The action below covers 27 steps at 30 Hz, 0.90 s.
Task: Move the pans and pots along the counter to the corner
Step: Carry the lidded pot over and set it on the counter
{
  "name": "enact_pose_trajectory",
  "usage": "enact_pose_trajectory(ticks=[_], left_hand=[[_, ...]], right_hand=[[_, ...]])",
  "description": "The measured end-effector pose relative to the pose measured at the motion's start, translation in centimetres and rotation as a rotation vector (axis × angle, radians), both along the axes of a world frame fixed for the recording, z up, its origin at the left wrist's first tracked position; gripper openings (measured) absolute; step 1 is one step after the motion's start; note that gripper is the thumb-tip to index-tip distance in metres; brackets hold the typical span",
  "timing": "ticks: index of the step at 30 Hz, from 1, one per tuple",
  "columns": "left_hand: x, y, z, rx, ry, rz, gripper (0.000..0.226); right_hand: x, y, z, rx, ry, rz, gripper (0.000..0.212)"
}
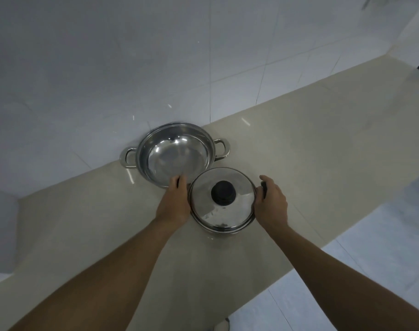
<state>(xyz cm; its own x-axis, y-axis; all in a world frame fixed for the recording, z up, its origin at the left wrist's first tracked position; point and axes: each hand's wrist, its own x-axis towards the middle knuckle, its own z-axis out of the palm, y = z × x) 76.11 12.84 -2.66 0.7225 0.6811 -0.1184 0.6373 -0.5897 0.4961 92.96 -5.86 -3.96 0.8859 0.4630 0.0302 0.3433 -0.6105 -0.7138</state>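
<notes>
left grip (173, 203) and right grip (271, 203) clasp lidded pot (218, 216) handles; pan (175, 156) beside wall (108, 68); counter (323, 139) stretches right

Silver pot (221, 209), black knob (223, 192), beige counter (299, 144)

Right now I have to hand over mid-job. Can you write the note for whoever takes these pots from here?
Left hand: grips the lidded pot by its left side handle.
Right hand: grips the right side handle.
Lidded pot: near the front of the counter, lid on, black knob up.
Open pan: empty, against the wall just behind the pot. I cannot tell whether they touch.
Done: both hands have hold of the pot.
Left: move the pot along to the corner. I cannot tell whether the pan is already in its final place.
</notes>
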Motion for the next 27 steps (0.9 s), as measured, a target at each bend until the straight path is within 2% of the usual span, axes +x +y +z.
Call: enact_pose_trajectory(ticks=[5,8,11,15,19,23,27], left_hand=[[-4.0,-1.8,0.1,0.027,-0.002,0.005,0.069],[-7.4,-2.3,0.3,0.006,0.024,0.026,0.059],[-12.1,-2.7,0.4,-0.043,0.046,0.071,0.067],[-20.4,-3.4,0.6,-0.051,0.078,0.136,0.075],[-29.7,-4.2,1.9,-0.013,0.037,0.240,0.067],[-39.6,-4.9,3.7,0.042,-0.008,0.351,0.044],[-49.4,-6.4,5.6,0.092,0.011,0.477,0.051]], right_hand=[[-2.6,-0.8,0.2,-0.021,-0.008,0.056,0.037],[-5.5,-1.0,0.2,-0.016,-0.008,0.101,0.037],[-9.3,-0.6,0.4,-0.005,-0.006,0.165,0.038],[-15.8,0.6,1.1,0.021,-0.006,0.280,0.038],[-23.3,2.6,2.5,0.043,-0.011,0.415,0.039],[-31.8,4.9,4.0,0.093,-0.017,0.539,0.039],[-40.6,7.3,5.2,0.146,0.003,0.667,0.038]])
